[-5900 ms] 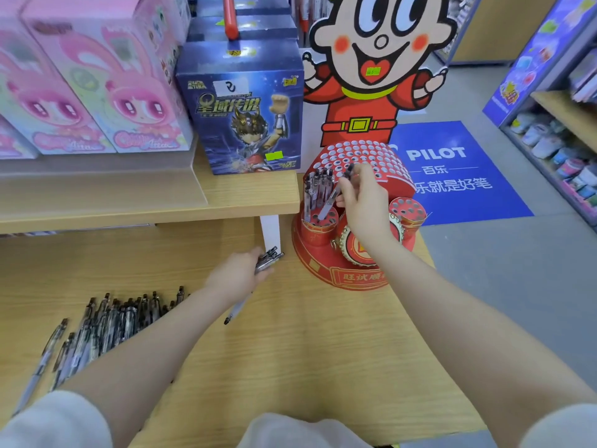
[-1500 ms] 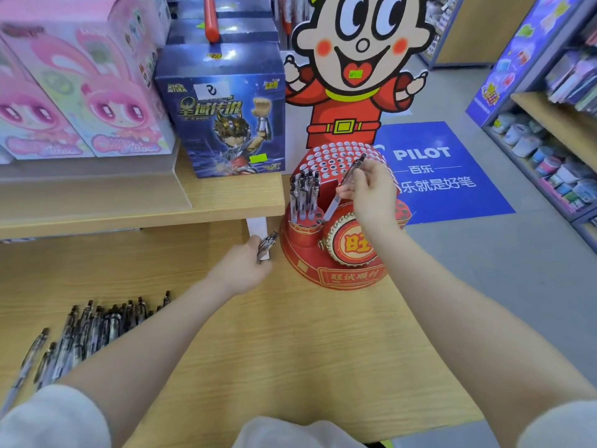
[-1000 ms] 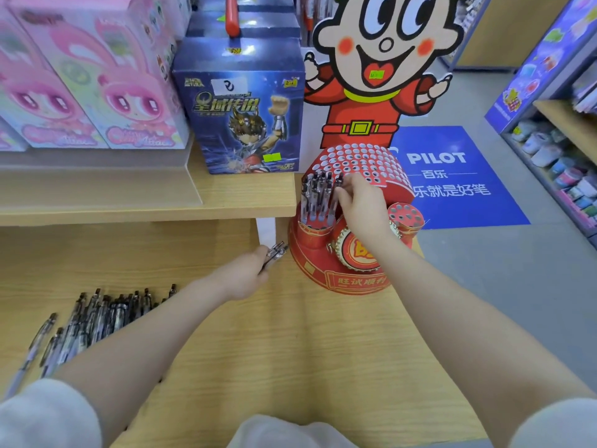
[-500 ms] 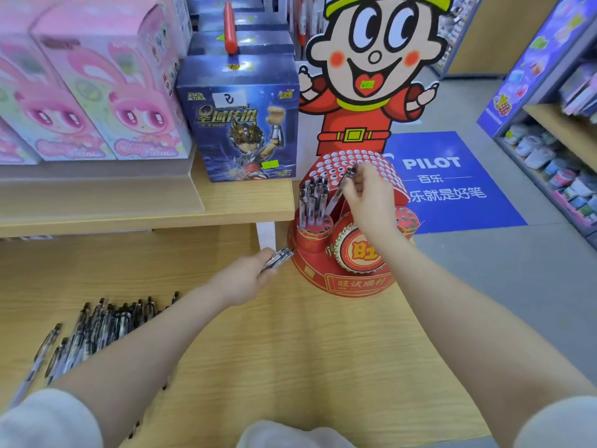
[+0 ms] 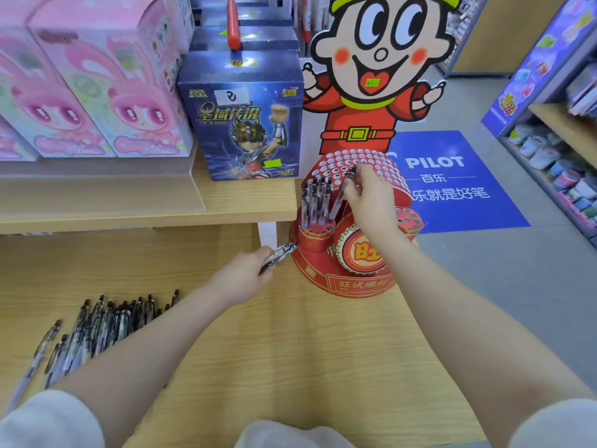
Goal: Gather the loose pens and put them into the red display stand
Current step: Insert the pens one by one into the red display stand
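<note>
The red display stand [image 5: 342, 282] sits at the table's far right, with a cartoon figure rising behind it. Several pens [image 5: 315, 202] stand upright in its left cup. My right hand [image 5: 368, 195] pinches one clear pen [image 5: 341, 193], tilted, its lower end at the left cup's holes. My left hand [image 5: 240, 276] grips a small bundle of pens [image 5: 280, 254] just left of the stand's base. A heap of loose pens [image 5: 97, 328] lies on the wooden table [image 5: 290, 350] at the left.
A raised wooden shelf [image 5: 145, 208] behind the table carries pink boxes [image 5: 97, 92] and a blue figure box [image 5: 245, 118]. The table's right edge drops to the grey floor with a blue PILOT mat [image 5: 452, 182]. Shop shelving [image 5: 555, 130] stands at the far right.
My right hand took a fresh pen after seating one and now holds its tip lower at the left cup. My left hand keeps its bundle beside the stand.
</note>
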